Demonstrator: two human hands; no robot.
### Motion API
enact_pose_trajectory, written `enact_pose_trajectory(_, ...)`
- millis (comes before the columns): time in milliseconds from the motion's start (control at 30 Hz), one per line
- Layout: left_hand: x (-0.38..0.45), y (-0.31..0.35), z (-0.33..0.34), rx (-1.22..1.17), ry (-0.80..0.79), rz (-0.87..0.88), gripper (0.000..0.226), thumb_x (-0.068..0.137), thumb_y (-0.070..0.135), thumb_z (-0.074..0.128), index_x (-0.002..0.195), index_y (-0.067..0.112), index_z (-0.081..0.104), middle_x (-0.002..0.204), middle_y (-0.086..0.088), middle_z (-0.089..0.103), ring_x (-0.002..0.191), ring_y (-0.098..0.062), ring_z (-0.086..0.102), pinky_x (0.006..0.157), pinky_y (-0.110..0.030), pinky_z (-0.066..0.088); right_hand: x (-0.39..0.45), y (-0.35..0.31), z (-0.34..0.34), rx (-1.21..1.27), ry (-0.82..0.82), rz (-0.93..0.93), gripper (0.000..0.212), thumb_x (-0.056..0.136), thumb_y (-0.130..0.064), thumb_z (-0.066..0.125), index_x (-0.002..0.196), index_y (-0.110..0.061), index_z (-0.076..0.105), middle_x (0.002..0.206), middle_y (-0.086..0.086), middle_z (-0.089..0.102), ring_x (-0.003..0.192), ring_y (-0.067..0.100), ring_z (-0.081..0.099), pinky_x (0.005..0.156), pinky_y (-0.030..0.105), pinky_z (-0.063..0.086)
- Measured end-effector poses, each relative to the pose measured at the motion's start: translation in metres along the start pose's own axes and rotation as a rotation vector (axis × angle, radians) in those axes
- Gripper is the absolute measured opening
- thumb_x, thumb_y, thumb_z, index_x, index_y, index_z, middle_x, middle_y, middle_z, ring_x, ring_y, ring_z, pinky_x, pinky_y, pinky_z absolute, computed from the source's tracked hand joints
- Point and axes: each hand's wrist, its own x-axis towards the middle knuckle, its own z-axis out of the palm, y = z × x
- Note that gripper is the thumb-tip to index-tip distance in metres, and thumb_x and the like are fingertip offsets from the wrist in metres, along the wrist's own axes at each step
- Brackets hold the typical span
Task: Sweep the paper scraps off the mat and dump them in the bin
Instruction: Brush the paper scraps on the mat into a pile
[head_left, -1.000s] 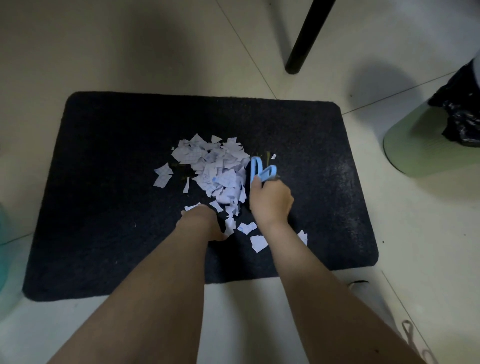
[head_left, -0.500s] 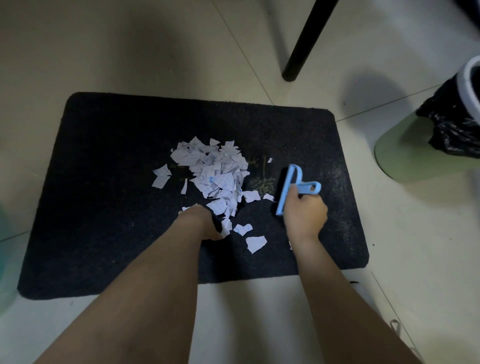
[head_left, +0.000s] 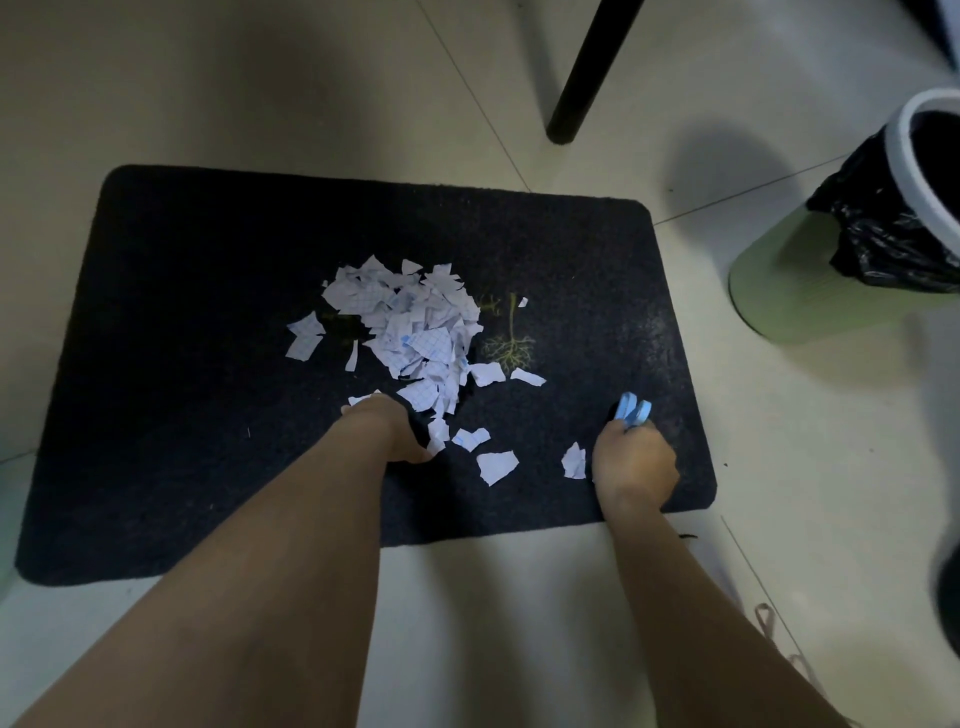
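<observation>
1. One green bin (head_left: 795, 291) with a white rim and a black liner stands right of the mat (head_left: 182, 364); its contents are hidden.
2. One heap of paper scraps (head_left: 410, 327) lies mid-mat, with about ten strays around it.
3. The right hand (head_left: 635, 462) grips a blue brush (head_left: 632, 409).
4. The left hand (head_left: 389, 431) rests by the heap; I cannot tell how its fingers lie.

A single head-worn wide-angle view is given, aimed forward and steeply down at the floor (head_left: 260, 93) from above. The mat (head_left: 182, 364) is framed near centre at close range, with both forearms entering from the bottom edge and the bin (head_left: 810, 291) cut off at the right edge. Wide-angle bending is seen toward the borders; no second view is provided for overlap.
</observation>
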Motion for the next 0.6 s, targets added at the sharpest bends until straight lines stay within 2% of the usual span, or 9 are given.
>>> enact_pose_trajectory(133,0.001,0.001,0.001,0.014,-0.007,-0.005,0.081,0.085,0.06,0.054,0.14,0.002,0.041,0.142,-0.014,0.041,0.131,-0.031,0.044,0.112,-0.041,0.036,-0.01,-0.005,0.012,0.052,-0.062,-0.021,0.029,0.096,-0.021,0.042,0.09,0.001,0.06,0.077,0.009,0.054,0.072,0.026,0.051,0.065,0.03,0.035)
enact_pose_trajectory(233,0.001,0.002,0.003,0.029,-0.005,-0.006,0.08,0.085,0.06,0.053,0.138,0.002,0.042,0.141,-0.013,0.042,0.131,-0.029,0.045,0.113,-0.042,0.035,-0.009,-0.011,0.016,0.228,-0.14,0.016,0.036,0.094,-0.021,0.047,0.073,0.005,0.06,0.07,0.01,0.061,0.069,0.025,0.055,0.053,0.027,0.035)
enact_pose_trajectory(333,0.001,0.001,0.003,0.013,-0.001,0.004,0.078,0.085,0.059,0.056,0.135,0.002,0.045,0.138,-0.013,0.046,0.129,-0.029,0.046,0.114,-0.042,0.034,-0.005,-0.014,0.012,0.328,-0.088,-0.006,0.039,0.094,-0.021,0.048,0.076,0.01,0.065,0.079,0.016,0.069,0.066,0.025,0.06,0.053,0.028,0.041)
enact_pose_trajectory(467,0.002,0.0,0.003,0.001,0.003,0.0,0.076,0.087,0.057,0.053,0.137,0.001,0.043,0.141,-0.015,0.044,0.131,-0.031,0.043,0.114,-0.042,0.033,-0.006,-0.013,0.005,0.16,0.051,-0.025,0.034,0.096,-0.022,0.043,0.088,0.006,0.062,0.079,0.014,0.062,0.077,0.032,0.061,0.065,0.03,0.038)
enact_pose_trajectory(600,0.003,-0.001,0.005,0.006,0.006,-0.01,0.078,0.084,0.057,0.058,0.137,0.002,0.044,0.142,-0.015,0.043,0.132,-0.032,0.044,0.112,-0.041,0.037,-0.026,-0.025,0.02,0.011,-0.031,-0.05,0.029,0.096,-0.02,0.04,0.102,0.001,0.059,0.098,0.019,0.066,0.089,0.037,0.062,0.069,0.033,0.037)
